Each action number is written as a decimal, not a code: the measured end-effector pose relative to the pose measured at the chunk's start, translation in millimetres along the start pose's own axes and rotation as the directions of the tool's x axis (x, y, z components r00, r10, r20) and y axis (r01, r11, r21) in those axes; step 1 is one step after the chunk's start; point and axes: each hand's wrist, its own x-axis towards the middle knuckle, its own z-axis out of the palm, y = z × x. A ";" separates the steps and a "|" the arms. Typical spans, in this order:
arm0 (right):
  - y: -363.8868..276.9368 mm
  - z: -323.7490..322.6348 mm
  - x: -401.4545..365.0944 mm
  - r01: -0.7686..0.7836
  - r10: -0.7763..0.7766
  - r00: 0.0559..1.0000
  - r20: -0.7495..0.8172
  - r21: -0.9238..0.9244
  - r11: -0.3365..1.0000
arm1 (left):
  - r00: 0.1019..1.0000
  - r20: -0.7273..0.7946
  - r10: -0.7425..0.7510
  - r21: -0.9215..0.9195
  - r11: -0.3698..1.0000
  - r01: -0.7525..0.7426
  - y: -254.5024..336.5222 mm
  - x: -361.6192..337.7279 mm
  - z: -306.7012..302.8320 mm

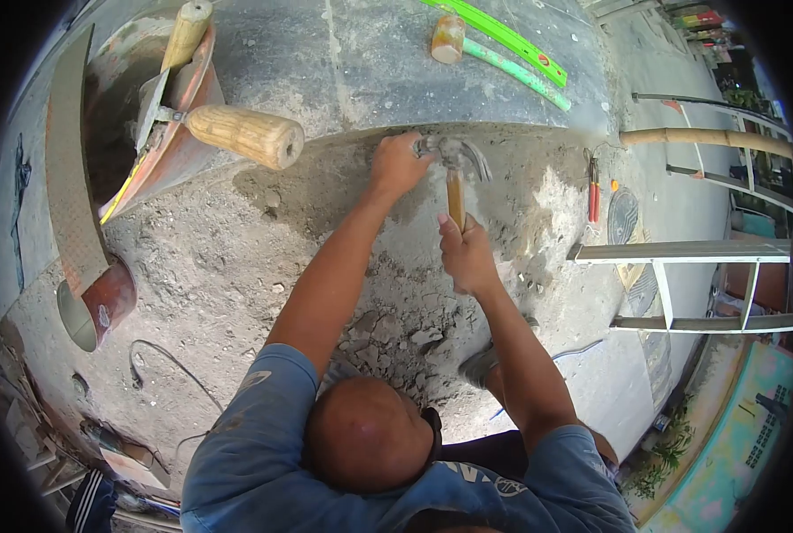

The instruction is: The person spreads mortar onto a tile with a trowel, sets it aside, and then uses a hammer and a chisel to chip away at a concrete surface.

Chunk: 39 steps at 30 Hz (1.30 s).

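My right hand [469, 256] is wrapped round the wooden handle of a claw hammer [455, 191]. The hammer's metal head lies just right of my left hand [400, 164], close to the edge of the grey tiled surface [370, 98]. The fingers of my left hand are closed on something grey beside the hammer head, too small to make out. Below both hands spreads rough, broken ground [405, 293] with loose rubble.
A mallet [448, 40] and a green level [512, 40] lie on the tiles. At the left are a bucket [203, 102] with wooden-handled trowels [245, 133] and a long board [72, 169]. Red-handled pliers [593, 200] and ladders [681, 252] are at the right.
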 end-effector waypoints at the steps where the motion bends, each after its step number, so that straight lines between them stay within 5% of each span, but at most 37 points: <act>1: 3.1 3.3 -5.9 0.012 -0.012 0.997 -0.076 0.000 1.000 | 0.995 0.086 -0.047 0.061 0.997 0.042 3.2 2.3 -5.2; 3: 8.6 -8.6 -10.1 -0.005 0.011 0.997 -0.074 0.072 0.997 | 0.973 0.204 -0.104 0.112 0.990 0.082 5.8 -5.0 -4.5; 5: -3.2 -20.5 -21.0 -0.013 0.027 0.996 -0.091 0.145 0.989 | 0.994 0.095 -0.046 0.134 0.990 0.033 4.3 -4.7 2.3; 7: -15.4 -25.9 -23.0 -0.033 0.024 0.999 0.026 0.426 0.904 | 0.996 0.081 -0.044 0.098 0.995 0.036 3.0 -3.7 5.3; 12: -6.1 -14.0 -22.9 -0.040 0.018 0.998 0.053 0.452 0.891 | 0.999 -0.033 0.026 0.079 0.997 -0.023 -5.1 -5.0 9.5; 14: -2.0 -7.2 -23.0 -0.047 0.021 0.998 0.062 0.451 0.891 | 0.992 0.122 -0.042 0.104 0.994 0.029 -5.3 -2.2 3.5; 19: -50.8 -16.9 -34.7 -0.139 0.138 0.990 0.040 0.516 0.845 | 0.994 0.098 -0.057 0.055 0.997 0.052 0.2 0.9 2.7; 20: -70.6 -24.4 -41.5 0.079 -0.025 0.993 -0.115 0.495 0.865 | 0.994 0.088 -0.065 0.038 0.997 0.062 2.0 -2.8 -1.1; 23: -134.0 -60.7 -53.6 0.719 -0.432 0.653 -0.622 0.328 0.612 | 0.997 0.068 -0.040 0.014 0.999 0.039 -2.5 -4.1 1.6; 26: -139.4 -65.4 -39.8 0.928 -0.458 0.326 -0.827 0.189 0.320 | 0.995 0.098 -0.013 0.057 0.998 0.007 -4.9 -2.1 3.5; 28: -74.6 -20.1 -14.7 0.829 -0.440 0.507 -0.741 0.280 0.485 | 0.998 0.064 -0.016 0.069 0.998 0.012 -4.3 -3.7 4.4; 29: -29.1 9.1 -13.5 0.526 -0.307 0.793 -0.526 0.337 0.781 | 0.999 0.053 -0.001 0.080 0.997 -0.003 -4.6 -4.0 5.2; 30: -21.9 7.9 -16.6 0.529 -0.316 0.796 -0.517 0.339 0.778 | 0.999 0.040 -0.004 0.084 0.996 0.000 -7.0 -3.9 6.4; 33: -7.5 -13.2 -19.6 -0.072 0.096 0.993 -0.066 0.310 0.948 | 0.997 0.053 -0.048 0.029 0.998 0.047 -14.6 -3.3 10.3; 35: -54.4 -35.8 -29.7 0.191 -0.074 0.953 -0.293 0.393 0.900 | 0.997 0.066 0.041 0.149 0.987 -0.051 -15.2 -5.6 11.2; 37: -107.3 -57.8 -37.7 0.535 -0.280 0.770 -0.573 0.342 0.772 | 0.993 0.120 -0.004 0.149 0.989 -0.014 -6.2 -4.3 3.2; 39: -121.1 -72.9 -34.7 0.748 -0.409 0.619 -0.671 0.344 0.568 | 0.986 0.161 -0.037 0.140 0.990 0.014 -0.6 -4.5 1.2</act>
